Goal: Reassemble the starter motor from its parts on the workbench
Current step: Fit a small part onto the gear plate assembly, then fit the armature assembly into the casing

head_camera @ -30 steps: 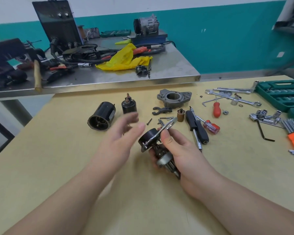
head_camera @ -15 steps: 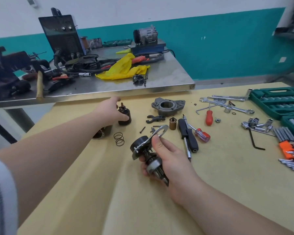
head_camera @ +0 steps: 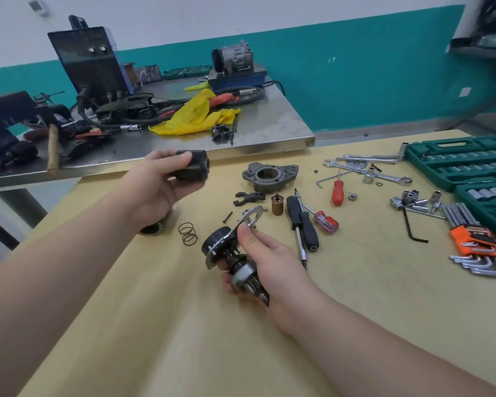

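Note:
My left hand [head_camera: 158, 184] grips a black cylindrical solenoid [head_camera: 191, 165] and holds it lifted above the yellow workbench [head_camera: 184, 325]. My right hand [head_camera: 267, 262] grips the drive assembly [head_camera: 232, 253], a black gear housing with a thin metal plate and a pinion shaft, held just above the bench. The black motor housing [head_camera: 152, 229] lies mostly hidden under my left forearm. A small spring [head_camera: 188, 234], a black fork lever [head_camera: 248, 197], a brass-coloured bushing [head_camera: 277, 204] and the grey nose housing [head_camera: 269, 176] lie on the bench beyond my hands.
Screwdrivers [head_camera: 307, 224] and a red-handled driver [head_camera: 338, 192] lie right of the parts. Wrenches [head_camera: 367, 167], loose sockets [head_camera: 415, 200], hex keys [head_camera: 476, 242] and green socket cases [head_camera: 455, 161] fill the right side. A cluttered steel table [head_camera: 269, 130] stands behind.
My left hand closed on the solenoid where it stood and lifted it off the bench. My right hand kept hold of the drive assembly, barely moving.

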`<state>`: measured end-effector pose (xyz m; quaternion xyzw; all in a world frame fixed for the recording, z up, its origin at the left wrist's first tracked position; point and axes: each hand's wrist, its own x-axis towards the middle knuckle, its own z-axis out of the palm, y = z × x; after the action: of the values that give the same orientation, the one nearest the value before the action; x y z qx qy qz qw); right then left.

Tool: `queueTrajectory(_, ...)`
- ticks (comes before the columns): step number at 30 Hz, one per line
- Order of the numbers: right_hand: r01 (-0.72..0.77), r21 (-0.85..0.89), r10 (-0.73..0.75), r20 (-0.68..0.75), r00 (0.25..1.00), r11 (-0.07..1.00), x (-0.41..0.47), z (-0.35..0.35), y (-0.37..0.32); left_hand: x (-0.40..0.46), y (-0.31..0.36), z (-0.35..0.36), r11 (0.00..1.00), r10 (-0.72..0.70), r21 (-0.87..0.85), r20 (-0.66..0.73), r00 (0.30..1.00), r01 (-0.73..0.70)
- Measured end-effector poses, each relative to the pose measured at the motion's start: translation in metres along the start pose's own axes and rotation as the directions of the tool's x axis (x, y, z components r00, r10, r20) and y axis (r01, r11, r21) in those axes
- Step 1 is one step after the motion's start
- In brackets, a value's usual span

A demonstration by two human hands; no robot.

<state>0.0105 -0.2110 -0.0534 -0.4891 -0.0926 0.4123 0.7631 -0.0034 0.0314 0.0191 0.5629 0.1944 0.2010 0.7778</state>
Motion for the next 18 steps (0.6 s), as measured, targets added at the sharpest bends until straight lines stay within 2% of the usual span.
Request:
queueTrajectory(2,0.028,-0.023,-0.028,0.003,1.0,0.999,-0.001,0.002,0.003,-0.035,-0.004,-0.001,0.981,-0.018,-0.189,0.154,0.988,0.047)
queueTrajectory(4,0.059,-0.044,-0.059,0.002,0.998,0.997,-0.001,0.003,0.006,-0.07,-0.015,-0.002,0.954,-0.032,-0.284,0.23,0.973,0.099)
queueTrajectory(6,0.08,-0.068,-0.081,0.0,0.997,0.994,-0.001,0.005,0.008,-0.097,-0.031,-0.003,0.913,-0.047,-0.385,0.228,0.972,0.135)
queueTrajectory(9,0.104,-0.107,-0.104,0.002,0.995,0.989,-0.002,0.006,0.01,-0.12,-0.053,-0.007,0.795,-0.111,-0.564,0.228,0.967,0.224)
queueTrajectory(11,0.124,-0.129,-0.124,0.009,0.992,0.984,-0.002,0.006,0.011,-0.125,-0.06,-0.011,0.763,-0.152,-0.588,0.243,0.958,0.27)
queueTrajectory(18,0.125,-0.174,-0.123,0.018,0.992,0.977,-0.003,0.007,0.011,-0.125,-0.065,-0.026,0.809,-0.155,-0.533,0.213,0.965,0.248)
